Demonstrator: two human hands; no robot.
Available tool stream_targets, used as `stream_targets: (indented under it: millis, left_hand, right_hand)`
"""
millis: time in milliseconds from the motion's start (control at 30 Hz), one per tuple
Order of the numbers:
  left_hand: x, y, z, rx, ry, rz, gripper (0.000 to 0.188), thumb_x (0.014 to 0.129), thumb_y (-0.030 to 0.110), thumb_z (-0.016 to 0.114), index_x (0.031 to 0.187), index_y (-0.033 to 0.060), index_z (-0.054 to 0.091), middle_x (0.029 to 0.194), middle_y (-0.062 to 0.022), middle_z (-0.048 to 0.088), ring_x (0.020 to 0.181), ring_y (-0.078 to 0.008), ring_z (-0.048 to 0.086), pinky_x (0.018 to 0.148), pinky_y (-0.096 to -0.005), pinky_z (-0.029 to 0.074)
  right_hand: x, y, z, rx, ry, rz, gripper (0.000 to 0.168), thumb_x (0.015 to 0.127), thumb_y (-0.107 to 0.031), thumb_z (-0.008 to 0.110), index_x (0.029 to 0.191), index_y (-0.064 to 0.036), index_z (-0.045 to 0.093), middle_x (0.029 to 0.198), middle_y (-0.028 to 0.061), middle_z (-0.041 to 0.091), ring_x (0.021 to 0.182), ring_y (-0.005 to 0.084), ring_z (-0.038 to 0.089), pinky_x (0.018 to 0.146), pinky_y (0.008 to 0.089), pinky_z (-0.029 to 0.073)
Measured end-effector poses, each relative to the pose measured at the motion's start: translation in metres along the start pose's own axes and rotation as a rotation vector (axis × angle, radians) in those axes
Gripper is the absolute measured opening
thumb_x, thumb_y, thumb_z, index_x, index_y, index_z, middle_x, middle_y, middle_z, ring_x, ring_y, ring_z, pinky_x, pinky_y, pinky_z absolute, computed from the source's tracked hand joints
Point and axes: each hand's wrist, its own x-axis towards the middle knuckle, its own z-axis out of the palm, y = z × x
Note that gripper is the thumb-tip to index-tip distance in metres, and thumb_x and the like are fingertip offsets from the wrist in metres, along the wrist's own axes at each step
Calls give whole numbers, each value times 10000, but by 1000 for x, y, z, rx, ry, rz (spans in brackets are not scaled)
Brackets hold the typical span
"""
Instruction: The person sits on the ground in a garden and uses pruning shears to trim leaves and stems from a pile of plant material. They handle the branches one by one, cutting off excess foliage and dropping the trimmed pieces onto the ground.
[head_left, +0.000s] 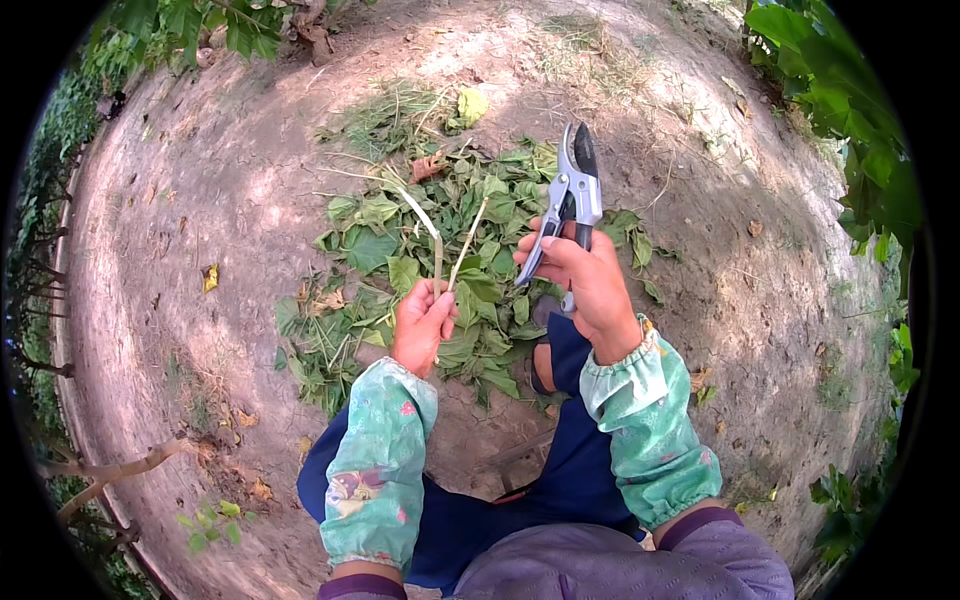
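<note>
Two thin cut stems rise from my left hand (425, 326), pinched between thumb and fingers. The left stem (438, 259) has a pale, peeled-looking strip at its upper end that bends off to the left. A bare tan stem (469, 240) leans to the right beside it. My right hand (585, 281) holds a pair of pruning shears (576, 184) with silver-grey body and dark blade, pointing away from me. Their jaws are apart, and nothing is between them. A spread of cut green leaves (375, 247) lies on the ground beneath both hands.
Dry, cracked soil (247, 150) surrounds the leaves. Grass clippings (394, 116) lie beyond them. Leafy vines (862, 135) hang at the right edge, and a bare branch (112, 471) juts in at lower left. My shoe (545, 309) rests against the leaves.
</note>
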Motion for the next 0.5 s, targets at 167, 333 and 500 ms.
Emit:
stream_targets:
  millis: [167, 333, 500]
  left_hand:
    - [-26, 65, -19, -46, 52, 113, 167, 1036, 150, 544, 1152, 41, 596, 889, -27, 656, 671, -62, 562, 589, -214, 425]
    - [-58, 87, -37, -132, 25, 186, 209, 1029, 170, 576, 1186, 33, 591, 931, -40, 627, 714, -114, 548, 627, -245, 441]
    - [-73, 96, -50, -200, 49, 177, 204, 1024, 188, 598, 1173, 50, 589, 902, -38, 617, 654, -115, 522, 590, -247, 410]
  right_hand:
    - [-2, 19, -6, -810, -218, -218, 174, 863, -141, 631, 908, 26, 613, 668, 154, 602, 650, 269, 629, 640, 433, 472]
    - [-23, 28, 31, -1114, -440, -205, 248, 820, -99, 610, 1027, 37, 617, 846, 256, 636, 815, 454, 638, 747, 502, 488]
    - [-22, 36, 58, -1150, -579, -214, 346, 811, -55, 613, 1141, 46, 617, 919, 264, 645, 870, 458, 640, 789, 499, 503]
